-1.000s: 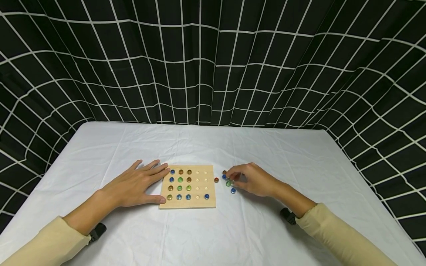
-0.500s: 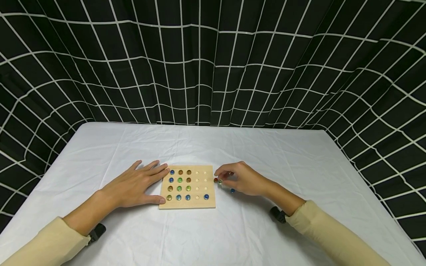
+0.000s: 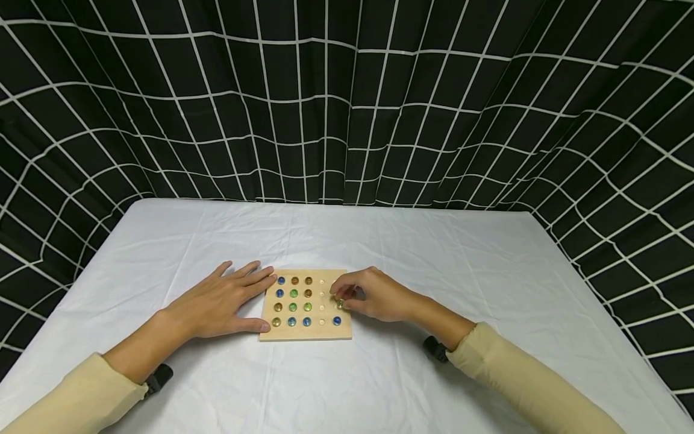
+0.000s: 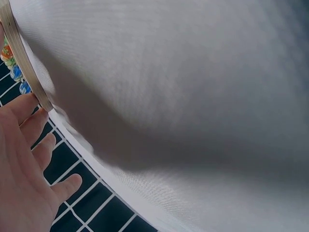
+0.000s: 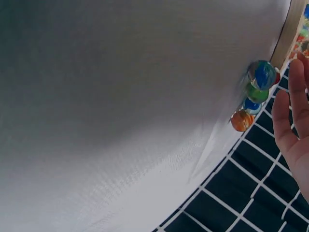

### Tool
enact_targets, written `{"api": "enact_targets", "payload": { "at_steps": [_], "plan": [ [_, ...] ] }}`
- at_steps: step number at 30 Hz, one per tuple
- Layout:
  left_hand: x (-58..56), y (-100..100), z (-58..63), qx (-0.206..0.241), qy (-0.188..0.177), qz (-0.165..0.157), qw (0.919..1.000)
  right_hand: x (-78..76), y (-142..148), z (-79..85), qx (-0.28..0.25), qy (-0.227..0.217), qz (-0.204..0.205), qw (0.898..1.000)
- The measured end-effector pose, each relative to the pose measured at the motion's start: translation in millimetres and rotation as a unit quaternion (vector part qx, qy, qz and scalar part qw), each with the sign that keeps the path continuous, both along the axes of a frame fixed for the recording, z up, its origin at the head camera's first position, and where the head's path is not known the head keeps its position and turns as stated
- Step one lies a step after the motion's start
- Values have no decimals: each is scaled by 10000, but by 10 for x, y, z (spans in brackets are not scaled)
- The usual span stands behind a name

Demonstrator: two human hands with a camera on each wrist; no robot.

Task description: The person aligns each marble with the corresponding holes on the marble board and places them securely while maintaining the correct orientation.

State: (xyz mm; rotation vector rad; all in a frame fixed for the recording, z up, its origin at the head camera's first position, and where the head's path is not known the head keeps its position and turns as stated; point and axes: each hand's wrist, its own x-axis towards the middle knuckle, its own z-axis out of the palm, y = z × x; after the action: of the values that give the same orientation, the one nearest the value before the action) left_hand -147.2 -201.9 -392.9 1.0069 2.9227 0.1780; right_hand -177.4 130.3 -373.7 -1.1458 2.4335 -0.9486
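Note:
A light wooden board (image 3: 311, 333) with rows of shallow holes lies on the table. Marbles in blue, brown and green fill its three left columns, and a blue marble (image 3: 337, 321) sits at the near right corner. My left hand (image 3: 219, 301) lies spread at the board's left edge, thumb and fingertips touching it. Over the right column, my right hand (image 3: 379, 295) pinches a clear greenish marble (image 3: 340, 304) between thumb and fingers. In the right wrist view, loose marbles sit beside the board: a blue one (image 5: 263, 75), a green one (image 5: 257, 93) and an orange one (image 5: 242, 121).
A white cloth (image 3: 303, 386) covers the table and shows some creases. Beyond the far edge and both sides hangs a black curtain (image 3: 336, 120) with a white grid. In the head view the right hand hides the loose marbles.
The right hand has moved left from the loose marbles to above the board's right column, carrying the clear marble. My left hand and the board have stayed in place.

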Motion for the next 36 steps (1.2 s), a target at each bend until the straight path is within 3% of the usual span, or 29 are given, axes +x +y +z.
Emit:
{"api": "enact_targets", "payload": {
  "at_steps": [18, 31, 36],
  "plan": [
    [-2, -4, -1, 5, 8, -20, 10000, -17, -59, 0, 175, 140, 7, 9997],
    [1, 8, 9, 43, 17, -31, 10000, -100, 324, 110, 46, 399, -581, 9975],
    [6, 11, 15, 33, -9, -14, 10000, -86, 437, 67, 80, 160, -654, 9977]
  ]
}}
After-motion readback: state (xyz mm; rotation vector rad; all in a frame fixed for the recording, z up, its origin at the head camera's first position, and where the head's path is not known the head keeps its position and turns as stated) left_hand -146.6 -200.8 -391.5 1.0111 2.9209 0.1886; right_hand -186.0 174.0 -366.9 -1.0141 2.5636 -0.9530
